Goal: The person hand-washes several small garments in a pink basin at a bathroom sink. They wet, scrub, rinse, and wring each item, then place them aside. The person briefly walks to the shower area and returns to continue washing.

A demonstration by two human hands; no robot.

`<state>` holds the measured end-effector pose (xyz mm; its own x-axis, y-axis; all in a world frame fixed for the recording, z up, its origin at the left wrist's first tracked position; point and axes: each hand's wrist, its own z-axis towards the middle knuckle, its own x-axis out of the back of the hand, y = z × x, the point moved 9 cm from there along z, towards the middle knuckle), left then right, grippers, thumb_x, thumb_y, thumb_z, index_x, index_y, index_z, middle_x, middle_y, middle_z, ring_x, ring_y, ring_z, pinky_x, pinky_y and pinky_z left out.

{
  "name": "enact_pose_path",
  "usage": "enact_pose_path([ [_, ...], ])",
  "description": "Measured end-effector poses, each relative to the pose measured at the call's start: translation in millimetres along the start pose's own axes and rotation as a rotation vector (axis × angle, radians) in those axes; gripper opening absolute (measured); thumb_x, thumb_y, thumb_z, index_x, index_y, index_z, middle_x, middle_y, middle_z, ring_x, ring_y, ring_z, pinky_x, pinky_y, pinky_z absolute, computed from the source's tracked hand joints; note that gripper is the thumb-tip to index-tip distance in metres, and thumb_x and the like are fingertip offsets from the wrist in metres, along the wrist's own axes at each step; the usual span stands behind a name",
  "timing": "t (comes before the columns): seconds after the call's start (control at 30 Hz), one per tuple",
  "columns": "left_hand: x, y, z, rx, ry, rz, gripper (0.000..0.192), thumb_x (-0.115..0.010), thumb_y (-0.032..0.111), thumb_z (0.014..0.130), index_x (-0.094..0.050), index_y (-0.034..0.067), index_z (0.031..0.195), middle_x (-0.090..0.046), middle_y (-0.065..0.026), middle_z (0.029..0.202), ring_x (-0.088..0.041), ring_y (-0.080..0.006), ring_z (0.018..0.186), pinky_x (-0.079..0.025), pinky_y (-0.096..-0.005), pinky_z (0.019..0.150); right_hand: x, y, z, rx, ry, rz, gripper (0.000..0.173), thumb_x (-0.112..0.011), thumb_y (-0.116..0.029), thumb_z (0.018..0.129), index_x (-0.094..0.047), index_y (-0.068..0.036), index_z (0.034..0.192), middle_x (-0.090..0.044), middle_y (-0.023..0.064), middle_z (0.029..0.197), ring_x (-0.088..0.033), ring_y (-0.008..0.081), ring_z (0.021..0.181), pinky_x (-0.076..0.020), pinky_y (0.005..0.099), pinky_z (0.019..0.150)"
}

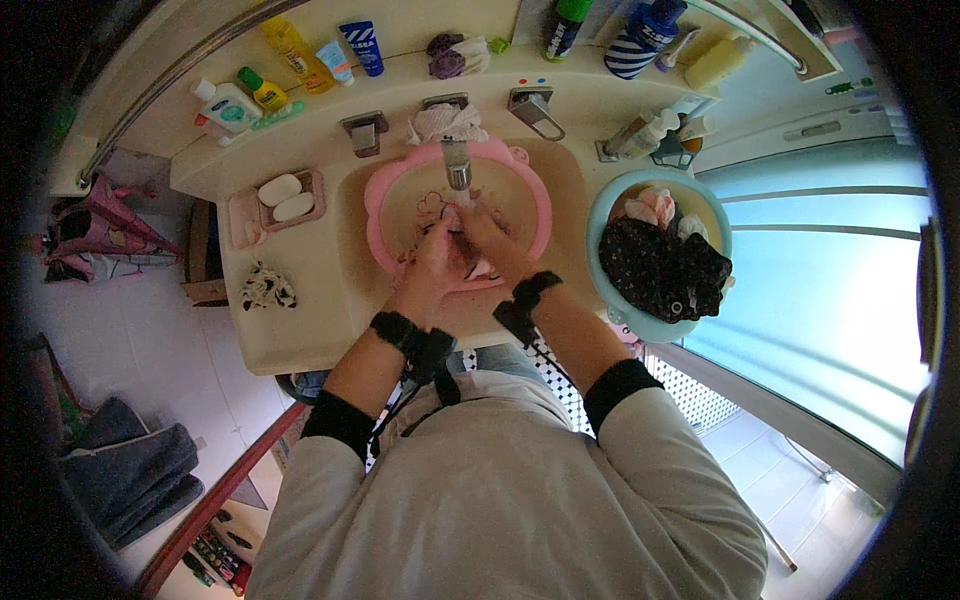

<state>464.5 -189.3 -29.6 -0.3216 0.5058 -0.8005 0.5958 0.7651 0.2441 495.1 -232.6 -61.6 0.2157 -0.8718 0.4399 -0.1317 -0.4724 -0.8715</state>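
A pink plastic basin (544, 217) stands in the washbasin, under the metal faucet (457, 166). Both my hands are inside it, close together below the spout: my left hand (437, 244) on the left, my right hand (482, 225) on the right. They hold a wet cloth (480, 268) between them; its shape is mostly hidden by my fingers and wrists. Part of the cloth shows near the basin's lower rim. Dark bands with small devices are strapped round both wrists. To the right, a light blue basin (595, 247) holds a black patterned garment (652, 270) and a pink cloth (651, 206).
A soap dish (321, 196) with two white soap bars and a spotted scrunchie (268, 289) lie on the left counter (262, 352). Bottles and tubes line the back ledge (405, 82). Faucet handles (536, 112) flank the spout, which has a white cloth (448, 121) behind it.
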Motion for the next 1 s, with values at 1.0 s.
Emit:
enact_pose_path([
  [1.0, -21.1, 151.6, -4.7, -0.842, 0.117, 1.68, 0.033, -0.071, 0.021, 0.078, -0.062, -0.002, 0.101, -0.065, -0.0205, 0.095, -0.064, -0.0338, 0.09, -0.048, -0.0385, 0.078, 66.6, -5.7, 3.2, -0.003, -0.398, -0.067, 0.031, -0.061, -0.017, 0.087, -0.062, 0.001, 0.112, -0.065, 0.0103, 0.097, -0.056, 0.0169, 0.085, -0.0471, 0.0338, 0.074],
])
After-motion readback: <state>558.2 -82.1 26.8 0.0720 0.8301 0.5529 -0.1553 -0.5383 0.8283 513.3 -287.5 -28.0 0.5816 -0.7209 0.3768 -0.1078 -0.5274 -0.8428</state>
